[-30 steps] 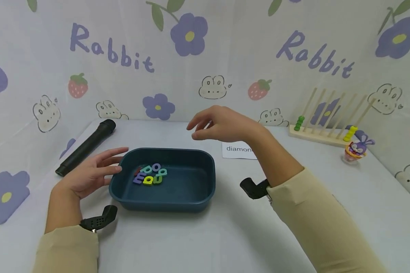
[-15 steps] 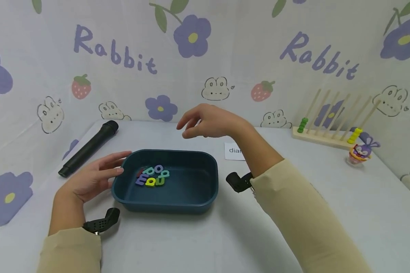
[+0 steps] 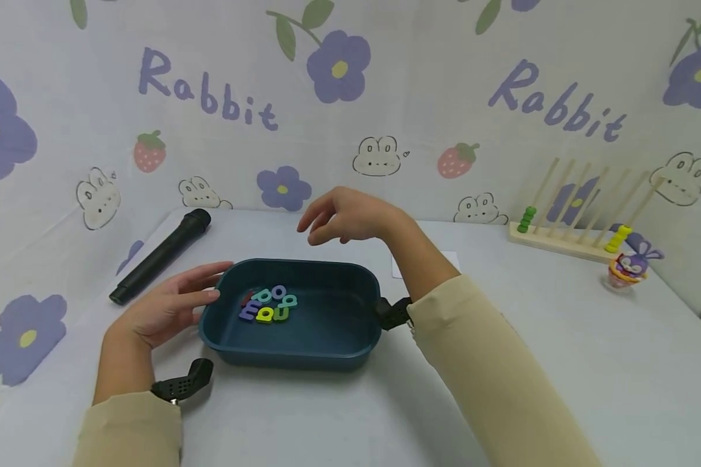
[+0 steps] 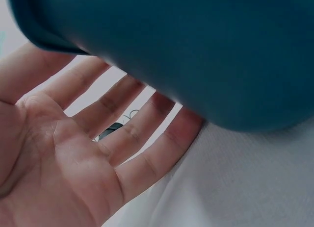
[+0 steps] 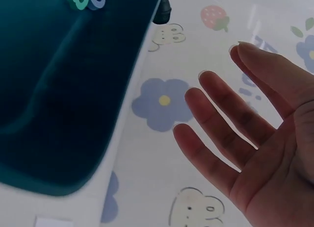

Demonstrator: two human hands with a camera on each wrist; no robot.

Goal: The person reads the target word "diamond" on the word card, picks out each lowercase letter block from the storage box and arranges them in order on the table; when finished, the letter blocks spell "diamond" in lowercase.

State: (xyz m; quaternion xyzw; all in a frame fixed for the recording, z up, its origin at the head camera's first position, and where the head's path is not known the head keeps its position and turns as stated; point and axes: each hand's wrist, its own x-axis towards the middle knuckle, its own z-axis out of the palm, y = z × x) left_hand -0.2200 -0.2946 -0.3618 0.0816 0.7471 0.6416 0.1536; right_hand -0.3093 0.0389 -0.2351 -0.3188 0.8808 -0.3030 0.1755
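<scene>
A dark teal plastic basin [image 3: 327, 324] stands on the white table. Colourful letter pieces [image 3: 265, 314], in purple, yellow, green, teal and red, lie in its left half. My left hand [image 3: 166, 305] rests against the basin's left end; in the left wrist view its fingers [image 4: 142, 134] are spread and nearly straight along the outer wall. Above the basin's far rim hovers my right hand [image 3: 350, 215], with loosely bent fingers and nothing in them. The right wrist view shows that palm [image 5: 274, 188] apart from the basin, its fingers relaxed.
A black microphone-like cylinder [image 3: 160, 257] lies at the back left. Behind the right forearm is a white card [image 3: 448, 261], mostly covered. A wooden bead rack [image 3: 566, 243] and a small purple rabbit figure [image 3: 631, 267] stand at the back right, before a printed cloth.
My right hand has moved left above the basin's far side, and its forearm now covers the card's printed word. The left hand stays at the basin's end. The head view has shifted slightly.
</scene>
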